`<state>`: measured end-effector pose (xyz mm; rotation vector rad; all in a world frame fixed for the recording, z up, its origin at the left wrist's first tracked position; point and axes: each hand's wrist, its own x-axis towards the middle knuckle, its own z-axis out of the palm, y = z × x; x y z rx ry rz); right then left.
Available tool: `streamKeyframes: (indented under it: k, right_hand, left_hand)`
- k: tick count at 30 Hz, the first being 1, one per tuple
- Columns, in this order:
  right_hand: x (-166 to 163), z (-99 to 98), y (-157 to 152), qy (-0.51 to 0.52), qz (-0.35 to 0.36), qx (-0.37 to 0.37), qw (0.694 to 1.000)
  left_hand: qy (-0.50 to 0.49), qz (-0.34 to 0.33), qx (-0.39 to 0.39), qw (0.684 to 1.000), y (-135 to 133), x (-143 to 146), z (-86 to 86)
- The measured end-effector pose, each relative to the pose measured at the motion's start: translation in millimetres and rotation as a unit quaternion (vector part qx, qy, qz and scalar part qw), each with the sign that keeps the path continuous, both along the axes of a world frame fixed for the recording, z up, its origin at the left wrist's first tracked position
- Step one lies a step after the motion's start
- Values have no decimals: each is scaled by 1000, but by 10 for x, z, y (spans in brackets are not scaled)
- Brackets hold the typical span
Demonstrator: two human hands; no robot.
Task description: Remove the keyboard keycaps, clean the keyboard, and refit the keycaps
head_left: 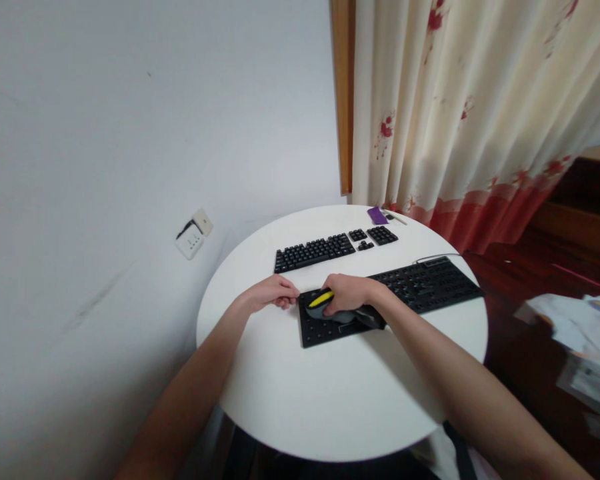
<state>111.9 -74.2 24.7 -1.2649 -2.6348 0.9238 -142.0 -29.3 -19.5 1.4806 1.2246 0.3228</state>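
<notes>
A black keyboard base [410, 287] without keycaps lies slantwise on a round white table. At its far left corner is my left hand [275, 292], fingers curled together and fingertips touching the edge. Over the keyboard's left part, my right hand [347, 293] is wrapped around a dark grey and black handheld tool [344, 316] with a yellow strip on top. The tool rests on or just above the base; its exact kind is unclear, since the hand covers part of it. Behind, loose black keycaps [315, 252] are laid out in keyboard order.
A purple piece [378, 215] and small thin items lie at the back of the white table [300, 400]. A thin cable [437, 256] runs behind the keyboard. A wall socket [190, 241] is at left, a flowered curtain [430, 133] behind, and white bags [585, 327] at right.
</notes>
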Motion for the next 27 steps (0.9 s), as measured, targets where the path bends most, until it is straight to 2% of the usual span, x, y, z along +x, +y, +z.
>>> streamKeyframes:
  k: [2, 4, 6, 9, 11, 14, 16, 18, 21, 24, 26, 27]
  right_hand:
    - [24, 39, -33, 2, 71, -61, 996]
    - [30, 73, -52, 18, 94, -76, 992]
    - [9, 77, -46, 37, 55, -34, 997]
    - [-42, 36, -21, 24, -61, 74, 995]
    - [-58, 13, -21, -4, -81, 86, 993]
    - [-36, 31, -62, -15, 20, -11, 1000]
    - [-14, 67, -94, 5, 96, -77, 992]
    - [-9, 90, -102, 39, 115, -85, 989]
    - [-34, 63, -58, 75, 26, 9, 997]
    - [-62, -9, -5, 41, -82, 95, 991]
    - [-60, -34, -1, 6, -86, 88, 992]
    - [-53, -33, -9, -3, -61, 62, 996]
  left_hand:
    - [-1, 1, 0, 1000, 0, -6, 4]
    - [-1, 3, -1, 1000, -2, -9, 7]
    - [0, 1, 0, 1000, -1, -8, 4]
    - [3, -1, 4, 1000, 3, -5, -5]
    - [4, 0, 3, 1000, 3, -4, -3]
    - [0, -1, -2, 1000, -5, -5, 12]
    - [-6, -1, -4, 1000, -11, -4, 22]
    - [-6, -1, -5, 1000, -15, 1, 27]
    - [0, -6, 4, 1000, -16, 16, 29]
    - [6, -6, 6, 1000, -16, 27, 31]
    - [10, -2, 0, 1000, -15, 25, 33]
    - [10, 0, -1, 1000, -14, 21, 32]
